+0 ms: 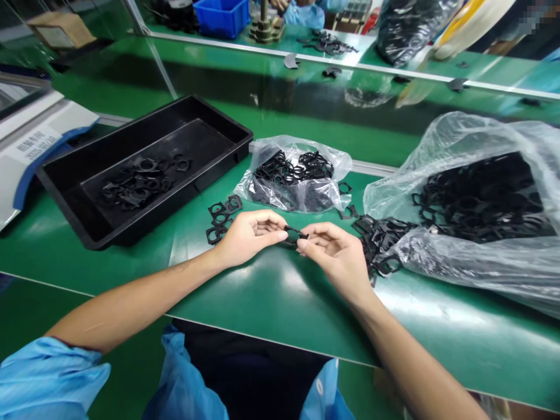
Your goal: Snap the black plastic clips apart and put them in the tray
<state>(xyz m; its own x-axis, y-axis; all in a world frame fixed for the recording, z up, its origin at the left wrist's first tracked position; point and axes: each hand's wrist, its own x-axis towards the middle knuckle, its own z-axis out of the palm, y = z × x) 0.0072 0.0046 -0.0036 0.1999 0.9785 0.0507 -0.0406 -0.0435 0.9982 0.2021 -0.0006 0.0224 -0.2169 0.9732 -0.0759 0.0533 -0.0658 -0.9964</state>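
Note:
Between my hands, just above the green table, is a black plastic ring-shaped part [296,231]. My left hand [252,236] pinches its left side between thumb and fingers. On the opposite side, my right hand [336,252] grips it the same way. Whether it is one piece or two fitted together, I cannot tell. Several loose black ring parts [220,219] lie beside my left hand. Next to my right hand, a heap of flat black parts [385,236] spills from a large clear plastic bag [464,262].
A black tray [219,169] with several black parts stands at the left. Behind my hands sits a smaller clear bag [301,195] of black rings. Across a low rail are a blue bin [221,17], a black plastic bag [413,29] and another person's blue sleeve [304,14].

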